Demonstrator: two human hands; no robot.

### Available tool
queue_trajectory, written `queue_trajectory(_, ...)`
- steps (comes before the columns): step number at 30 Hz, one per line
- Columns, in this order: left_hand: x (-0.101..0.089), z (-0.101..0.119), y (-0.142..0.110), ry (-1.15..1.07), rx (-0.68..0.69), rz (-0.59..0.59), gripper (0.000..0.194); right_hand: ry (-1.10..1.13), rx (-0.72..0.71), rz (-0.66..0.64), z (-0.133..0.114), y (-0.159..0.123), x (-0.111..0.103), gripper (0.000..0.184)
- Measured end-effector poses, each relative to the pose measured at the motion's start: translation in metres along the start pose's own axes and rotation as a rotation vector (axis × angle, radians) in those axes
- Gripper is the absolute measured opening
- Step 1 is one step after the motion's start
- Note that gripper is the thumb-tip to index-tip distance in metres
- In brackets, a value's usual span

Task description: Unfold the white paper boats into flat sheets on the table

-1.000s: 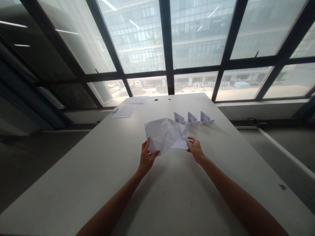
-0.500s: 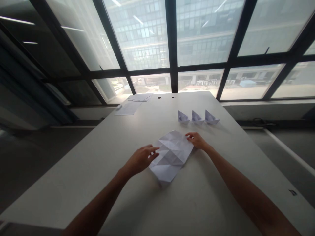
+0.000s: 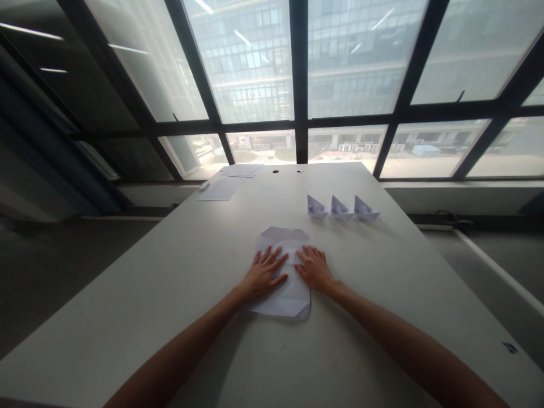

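Note:
A creased white sheet of paper (image 3: 283, 300) lies on the table in front of me, its corners bent. My left hand (image 3: 263, 276) rests on the left part of the sheet, fingers spread and flat. Over its right edge lies my right hand (image 3: 315, 268), also with fingers stretched out and palm down. Neither hand grips anything. The middle of the sheet is partly covered by my fingers. Beyond my right hand, three folded paper boats (image 3: 340, 209) stand in a row.
On the far left of the white table (image 3: 204, 272) lie several flat sheets of paper (image 3: 216, 188). A small dark mark (image 3: 509, 347) is near the right edge. Two small holes show by the far edge, below tall windows.
The sheet has turned so that its sides run nearly straight to me, and it lies flatter. Both hands have moved onto it, their fingers now spread.

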State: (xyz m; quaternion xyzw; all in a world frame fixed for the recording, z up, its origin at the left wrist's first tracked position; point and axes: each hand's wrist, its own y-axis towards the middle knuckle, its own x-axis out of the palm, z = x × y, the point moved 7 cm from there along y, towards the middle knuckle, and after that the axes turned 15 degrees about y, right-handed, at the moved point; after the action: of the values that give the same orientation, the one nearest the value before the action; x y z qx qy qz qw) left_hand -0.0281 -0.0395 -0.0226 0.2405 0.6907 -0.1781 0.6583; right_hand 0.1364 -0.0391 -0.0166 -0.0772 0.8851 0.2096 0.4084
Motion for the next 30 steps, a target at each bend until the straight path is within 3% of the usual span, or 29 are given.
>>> queue_trajectory(2,-0.003,-0.011,-0.001,-0.009,0.000,-0.002,0.063,0.052,0.017,0.071,0.010,0.014,-0.008,0.036)
queue_trajectory(6,-0.017,-0.022,-0.003,-0.034,0.046,0.005,0.060,0.111,0.172,0.401,0.052,0.057,-0.053,0.038)
queue_trajectory(8,-0.030,-0.024,0.000,-0.079,0.070,-0.004,0.058,0.131,0.195,0.471,0.071,0.079,-0.072,0.044)
queue_trajectory(12,-0.064,-0.024,0.021,-0.251,0.076,0.028,0.050,0.183,0.215,0.386,0.102,0.111,-0.084,0.047)
queue_trajectory(15,-0.085,-0.023,0.046,-0.364,0.015,0.190,0.041,0.189,0.236,0.289,0.114,0.119,-0.082,0.034)
queue_trajectory(17,-0.087,-0.023,0.061,-0.434,-0.094,0.276,0.033,0.181,0.232,0.269,0.115,0.117,-0.081,0.033)
queue_trajectory(21,-0.059,-0.019,0.080,-0.691,-0.349,0.256,0.024,0.148,0.182,0.258,0.097,0.097,-0.079,0.036)
queue_trajectory(25,-0.032,-0.011,0.081,-1.025,-0.516,0.245,0.038,0.105,-0.006,0.261,0.050,0.055,-0.078,0.035)
queue_trajectory(28,-0.029,-0.011,0.077,-1.201,-0.591,0.343,0.056,0.159,-0.122,0.271,0.006,0.015,-0.080,0.030)
queue_trajectory(30,-0.037,-0.013,0.075,-1.184,-0.588,0.434,0.054,0.228,-0.190,0.222,-0.021,-0.007,-0.081,0.028)
